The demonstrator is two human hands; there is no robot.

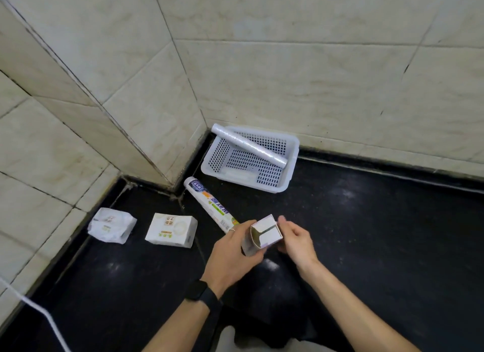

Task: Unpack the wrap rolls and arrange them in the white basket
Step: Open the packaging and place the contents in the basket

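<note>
Left hand [233, 257]: grips an open carton [263, 233].
Right hand [294, 237]: fingers loosely spread at the carton's right side — grip unclear.
Basket [286, 184]: far corner, one roll [248, 146] across it — bare counter [379, 233] to the right.
Carton's lower end: hidden.

Perforated plastic basket [288, 178]; glossy black counter [366, 233].

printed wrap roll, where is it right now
In the head view the printed wrap roll lies on the black counter, left of centre, between the white basket and the left hand.
</note>
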